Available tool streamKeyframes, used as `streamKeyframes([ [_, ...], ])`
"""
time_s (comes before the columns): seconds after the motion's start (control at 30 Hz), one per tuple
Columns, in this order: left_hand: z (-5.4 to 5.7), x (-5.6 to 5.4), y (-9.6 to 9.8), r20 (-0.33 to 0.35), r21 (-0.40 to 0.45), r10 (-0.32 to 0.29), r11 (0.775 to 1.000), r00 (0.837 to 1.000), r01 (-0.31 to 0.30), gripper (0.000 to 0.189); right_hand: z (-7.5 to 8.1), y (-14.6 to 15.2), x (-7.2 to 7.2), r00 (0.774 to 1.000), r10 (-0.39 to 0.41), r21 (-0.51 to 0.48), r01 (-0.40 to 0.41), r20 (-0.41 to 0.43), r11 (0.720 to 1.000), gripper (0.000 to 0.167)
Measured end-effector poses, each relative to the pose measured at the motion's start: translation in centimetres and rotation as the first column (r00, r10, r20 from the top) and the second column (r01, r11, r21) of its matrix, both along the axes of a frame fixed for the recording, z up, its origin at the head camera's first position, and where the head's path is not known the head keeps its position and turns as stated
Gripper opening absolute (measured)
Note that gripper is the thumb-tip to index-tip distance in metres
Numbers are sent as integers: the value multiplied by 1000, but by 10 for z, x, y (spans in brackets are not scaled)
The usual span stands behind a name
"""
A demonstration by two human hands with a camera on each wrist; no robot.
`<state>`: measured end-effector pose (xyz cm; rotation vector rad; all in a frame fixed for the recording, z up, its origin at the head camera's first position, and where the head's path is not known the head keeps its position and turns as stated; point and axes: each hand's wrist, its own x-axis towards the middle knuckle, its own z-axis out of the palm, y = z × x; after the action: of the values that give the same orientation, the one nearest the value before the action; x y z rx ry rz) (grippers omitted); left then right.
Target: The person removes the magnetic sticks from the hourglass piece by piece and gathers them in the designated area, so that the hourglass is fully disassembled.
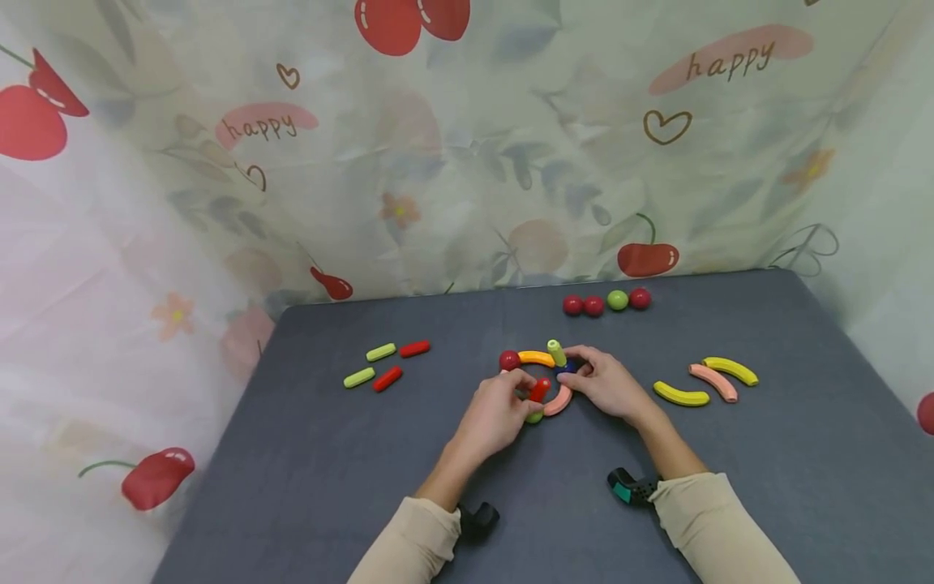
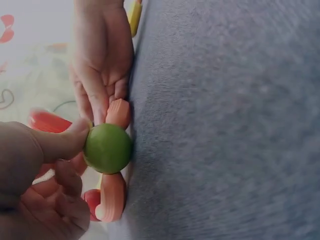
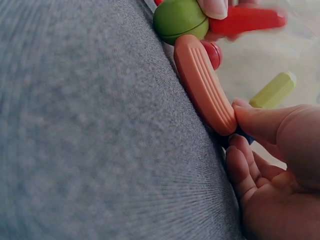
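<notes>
A ring of toy balls and curved sticks lies on the dark table mat. My left hand (image 1: 502,410) pinches the base of a red straight stick (image 1: 541,389), which rises from a green ball (image 2: 108,148). Thumb and fingers of my right hand (image 1: 604,384) hold a dark blue ball (image 1: 566,369) on the ring's right side. A light green stick (image 1: 556,352) stands up from that ball. A peach curved stick (image 3: 204,82) links the green and blue balls. An orange curved stick (image 1: 536,358) runs to a red ball (image 1: 509,360). Another peach curved stick (image 2: 112,197) is partly hidden by my left hand.
Left of the ring lie two light green sticks (image 1: 381,352) and two red sticks (image 1: 414,349). Red balls (image 1: 594,306) and a green one (image 1: 617,300) line the back edge. Yellow curved sticks (image 1: 682,394) and a peach one (image 1: 713,382) lie at right.
</notes>
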<state>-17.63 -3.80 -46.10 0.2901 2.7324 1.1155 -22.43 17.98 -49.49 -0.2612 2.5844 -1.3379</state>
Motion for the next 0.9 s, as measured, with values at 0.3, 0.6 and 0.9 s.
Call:
streamKeyframes([
  [0.3,16,-19,-48,-203,-161,89,979,975,-123,30,0,1,1,1000,-5,10,5,15,1000,52],
  [0.6,5,-56,-124,-273,-479,168,830,947,-286,24,0,3,1,1000,-7,25,6,10,1000,52],
  [0.9,14,-52,-109,-261,-399,157,881,953,-254,33,-1,-1,-2,1000,-2,24,1,11,1000,51],
])
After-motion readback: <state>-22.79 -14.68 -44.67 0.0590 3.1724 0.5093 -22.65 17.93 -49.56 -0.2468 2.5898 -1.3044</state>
